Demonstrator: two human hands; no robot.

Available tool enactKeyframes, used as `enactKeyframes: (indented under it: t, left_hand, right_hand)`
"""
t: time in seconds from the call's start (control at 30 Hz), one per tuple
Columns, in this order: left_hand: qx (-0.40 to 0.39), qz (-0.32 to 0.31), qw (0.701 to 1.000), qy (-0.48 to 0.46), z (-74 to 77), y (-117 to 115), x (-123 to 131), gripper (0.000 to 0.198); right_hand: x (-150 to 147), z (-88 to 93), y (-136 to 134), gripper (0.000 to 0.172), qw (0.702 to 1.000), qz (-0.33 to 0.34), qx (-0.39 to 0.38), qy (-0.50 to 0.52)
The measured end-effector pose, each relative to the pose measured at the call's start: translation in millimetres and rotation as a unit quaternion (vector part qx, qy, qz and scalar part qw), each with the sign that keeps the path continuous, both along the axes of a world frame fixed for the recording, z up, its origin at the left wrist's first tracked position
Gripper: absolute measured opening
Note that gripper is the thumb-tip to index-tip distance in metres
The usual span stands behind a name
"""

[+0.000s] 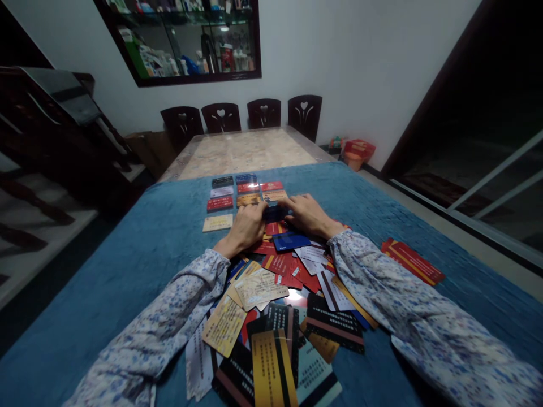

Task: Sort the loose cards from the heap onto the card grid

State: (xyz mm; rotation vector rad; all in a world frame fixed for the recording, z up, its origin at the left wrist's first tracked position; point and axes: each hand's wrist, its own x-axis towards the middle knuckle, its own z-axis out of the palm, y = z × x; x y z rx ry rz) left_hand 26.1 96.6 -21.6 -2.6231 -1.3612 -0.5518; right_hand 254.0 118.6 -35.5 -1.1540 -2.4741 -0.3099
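Observation:
My left hand (249, 225) and my right hand (309, 213) meet above the far end of a heap of cards. Between their fingertips is a dark card (275, 211), possibly a small stack; its thickness is hard to make out. Both hands have fingers closed at its sides. Just beyond lie small stacks in rows, among them a red card stack (220, 203), a gold card stack (248, 200) and a cream card (218, 223). Under my wrists spreads the loose heap, with a blue card (291, 240), a yellow card (274, 367) and a black striped card (335, 322).
A blue cloth (169, 226) covers the near part of the table, with the bare tabletop (250, 148) behind it. More red cards (413, 261) lie at the right. Several dark chairs (263, 113) stand at the far end. An orange bin (353, 160) is on the floor.

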Motion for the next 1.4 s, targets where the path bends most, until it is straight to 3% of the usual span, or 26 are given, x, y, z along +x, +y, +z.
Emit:
enactKeyframes:
  t: [0.2,0.7,0.9,1.07,1.4]
  left_hand:
    - [0.000,0.005,1.000,0.004,-4.3,-1.2,1.3,0.048]
    - [-0.009,-0.008,0.998,-0.056,-1.8,3.8,-1.0,0.050]
    - [-0.002,-0.039,0.995,-0.088,-4.3,6.4,-4.3,0.057]
    - [0.013,-0.028,0.998,-0.063,-5.3,7.2,-4.9,0.061]
    - [0.067,0.035,0.997,0.004,14.3,-3.6,-3.0,0.054]
  right_hand:
    - [-4.6,-1.7,0.1,0.050,0.999,-0.009,-0.022,0.028]
    - [-5.8,1.5,-2.4,0.059,0.999,-0.005,0.029,0.025]
    - [-8.8,2.1,-4.0,0.052,0.998,-0.014,0.055,0.033]
    - [-10.6,2.8,-5.4,0.049,0.998,-0.023,0.058,0.022]
    - [-9.8,24.5,-13.3,0.050,0.998,-0.017,0.065,0.002]
